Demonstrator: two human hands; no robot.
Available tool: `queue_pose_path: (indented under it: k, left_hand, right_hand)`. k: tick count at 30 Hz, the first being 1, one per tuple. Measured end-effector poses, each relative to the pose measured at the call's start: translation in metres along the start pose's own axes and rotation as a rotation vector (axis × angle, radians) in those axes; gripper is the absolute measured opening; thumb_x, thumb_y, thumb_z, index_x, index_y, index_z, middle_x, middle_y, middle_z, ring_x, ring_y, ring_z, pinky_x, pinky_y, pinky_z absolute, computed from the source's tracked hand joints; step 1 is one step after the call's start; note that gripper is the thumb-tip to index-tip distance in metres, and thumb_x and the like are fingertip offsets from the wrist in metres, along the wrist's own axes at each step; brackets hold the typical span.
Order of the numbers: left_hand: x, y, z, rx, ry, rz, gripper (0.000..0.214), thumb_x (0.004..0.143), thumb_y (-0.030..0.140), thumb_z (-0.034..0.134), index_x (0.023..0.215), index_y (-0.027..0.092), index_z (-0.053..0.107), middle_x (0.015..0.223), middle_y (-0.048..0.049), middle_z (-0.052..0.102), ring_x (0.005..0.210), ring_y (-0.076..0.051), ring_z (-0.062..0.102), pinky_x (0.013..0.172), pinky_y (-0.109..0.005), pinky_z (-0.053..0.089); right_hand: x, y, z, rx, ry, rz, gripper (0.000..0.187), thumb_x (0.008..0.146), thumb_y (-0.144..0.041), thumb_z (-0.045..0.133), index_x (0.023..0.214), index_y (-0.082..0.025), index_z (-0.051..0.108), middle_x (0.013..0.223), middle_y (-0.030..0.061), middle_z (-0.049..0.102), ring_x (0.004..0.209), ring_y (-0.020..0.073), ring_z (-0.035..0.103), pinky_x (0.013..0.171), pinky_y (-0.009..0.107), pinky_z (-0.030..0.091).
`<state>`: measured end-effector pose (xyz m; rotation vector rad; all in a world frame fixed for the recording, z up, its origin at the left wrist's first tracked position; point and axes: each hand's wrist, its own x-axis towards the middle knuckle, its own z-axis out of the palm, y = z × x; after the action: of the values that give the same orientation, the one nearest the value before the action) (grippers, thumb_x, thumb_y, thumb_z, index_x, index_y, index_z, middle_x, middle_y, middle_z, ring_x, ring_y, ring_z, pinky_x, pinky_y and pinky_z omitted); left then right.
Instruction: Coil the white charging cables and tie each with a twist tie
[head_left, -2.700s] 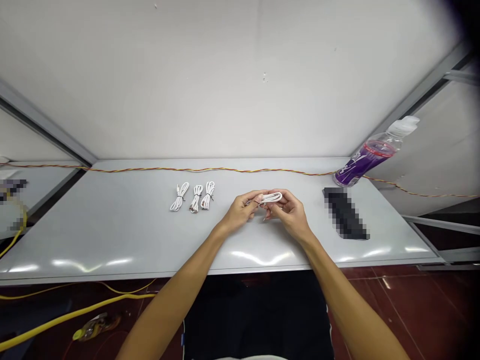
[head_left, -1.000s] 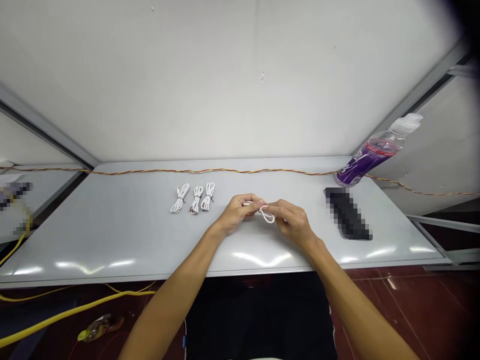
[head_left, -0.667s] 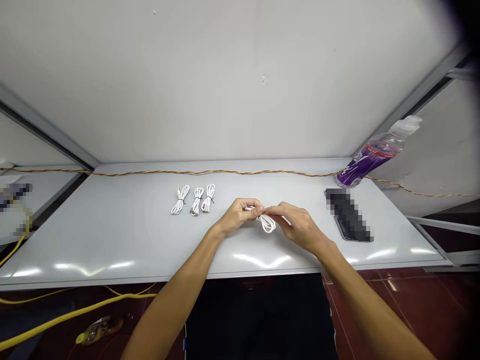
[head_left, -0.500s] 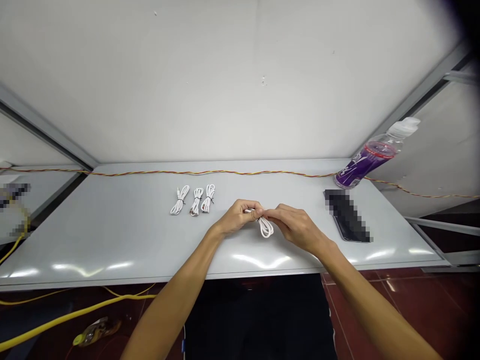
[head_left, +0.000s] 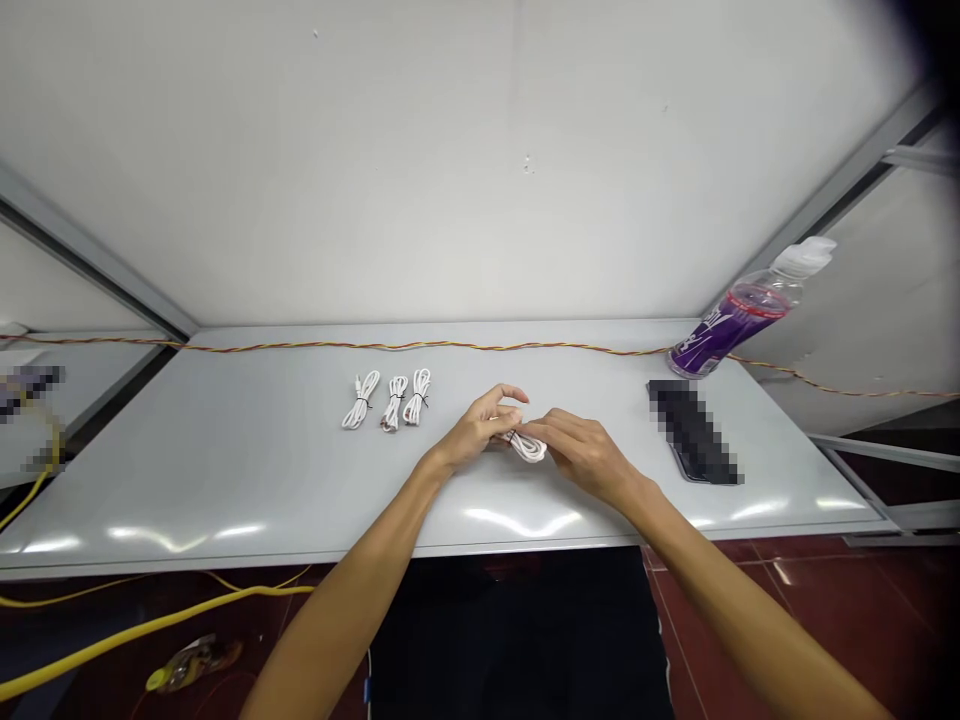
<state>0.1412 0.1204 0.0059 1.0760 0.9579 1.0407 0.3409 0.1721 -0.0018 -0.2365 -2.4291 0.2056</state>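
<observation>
Three white cable bundles (head_left: 394,404) lie finished, cinched, on grey table (head_left: 225,480). Fourth, white cable coil (head_left: 529,450), sits between hands, dark tie (head_left: 512,437) at its end; cinching unclear. Left hand (head_left: 476,432) pinches narrowly; right hand (head_left: 581,455) closes fingertips on coil.

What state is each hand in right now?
Left hand: partly open, fingers at the white cable coil; grip unclear.
Right hand: fingers extended, tips at the coil; cannot tell if it grips.
</observation>
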Motion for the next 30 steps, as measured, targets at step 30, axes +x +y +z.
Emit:
queue_pose_path:
  k: [30]
  left_hand:
    - [-0.007,0.011,-0.004,0.182,0.275,-0.234,0.064,0.078,0.066,0.061,0.116,0.015,0.056,0.079,-0.0075,0.066,0.070,-0.023,0.069,0.054,-0.034,0.059]
  right_hand:
    - [0.005,0.010,0.022,-0.101,0.095,0.186,0.023,0.099,-0.014,0.042,0.103,-0.018,0.064,0.075,0.0038,0.066,0.066,0.0157,0.060,0.059,0.026,0.045]
